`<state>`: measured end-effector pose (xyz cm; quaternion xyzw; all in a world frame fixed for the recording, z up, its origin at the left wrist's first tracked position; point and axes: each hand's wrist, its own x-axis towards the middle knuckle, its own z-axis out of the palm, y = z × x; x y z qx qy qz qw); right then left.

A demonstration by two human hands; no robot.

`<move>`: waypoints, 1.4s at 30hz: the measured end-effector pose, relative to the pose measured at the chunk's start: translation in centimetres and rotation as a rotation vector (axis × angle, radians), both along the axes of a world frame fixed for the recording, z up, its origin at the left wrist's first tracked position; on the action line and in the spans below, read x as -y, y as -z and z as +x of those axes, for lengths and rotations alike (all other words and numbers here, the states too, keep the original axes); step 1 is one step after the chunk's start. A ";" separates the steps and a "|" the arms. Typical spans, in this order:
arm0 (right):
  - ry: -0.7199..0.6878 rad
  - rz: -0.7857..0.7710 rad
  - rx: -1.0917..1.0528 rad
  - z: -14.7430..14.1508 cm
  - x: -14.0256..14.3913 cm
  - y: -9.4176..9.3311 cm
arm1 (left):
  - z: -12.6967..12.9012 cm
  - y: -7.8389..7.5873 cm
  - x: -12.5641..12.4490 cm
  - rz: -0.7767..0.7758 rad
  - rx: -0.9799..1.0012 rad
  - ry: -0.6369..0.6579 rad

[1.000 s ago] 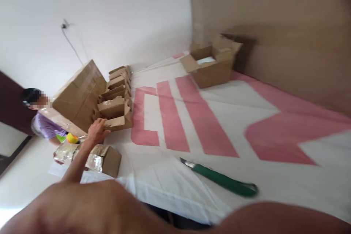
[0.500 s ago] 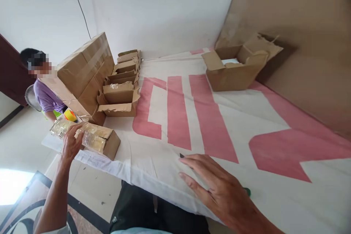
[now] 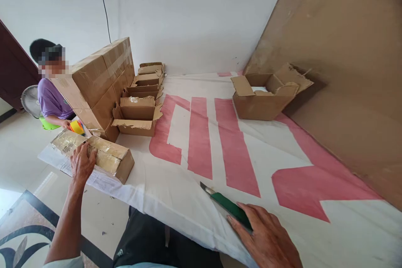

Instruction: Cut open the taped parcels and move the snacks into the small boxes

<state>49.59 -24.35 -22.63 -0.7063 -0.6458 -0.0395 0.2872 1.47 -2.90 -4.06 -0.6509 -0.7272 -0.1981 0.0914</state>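
Note:
My left hand (image 3: pixel 82 162) is bent over a long taped cardboard box (image 3: pixel 108 157) at the table's front left edge, fingers on its top and near side. Clear tape covers much of the worn top, which has a split across it. On the white cloth lies a utility knife (image 3: pixel 230 207) with a dark green handle, its blade bare and pointing to the far left. My right hand (image 3: pixel 266 234) has its thumb and fingers on either side of the handle's rear part, closed round it. The handle's end is hidden under the hand.
Several open cardboard boxes (image 3: pixel 136 113) stand in a row beside a stack of closed cartons (image 3: pixel 103 79). Another open box (image 3: pixel 260 104) with something white inside stands before a large cardboard sheet (image 3: pixel 342 75). A co-worker in purple (image 3: pixel 55 98) has a hand by a yellow-orange tape dispenser (image 3: pixel 77 127).
My right hand has drawn back toward the rear of the knife and its fingers have come closer together, baring the handle. The knife stays about in place. My left hand stays on the box.

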 end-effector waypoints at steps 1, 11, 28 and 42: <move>0.011 -0.019 0.003 0.1 0.0 0.0 | 0.2 -0.1 0.0 -0.008 -0.010 -0.002; 0.132 -0.199 -0.421 -0.8 -0.7 -1.8 | 4.7 -0.9 3.5 -0.065 -0.133 0.024; 0.052 -0.053 -1.062 -8.1 -6.9 -4.7 | 9.2 4.8 8.2 -0.222 1.101 0.521; 0.093 0.004 -1.022 -9.2 -6.1 -0.9 | 9.3 4.4 7.4 -0.294 1.047 0.630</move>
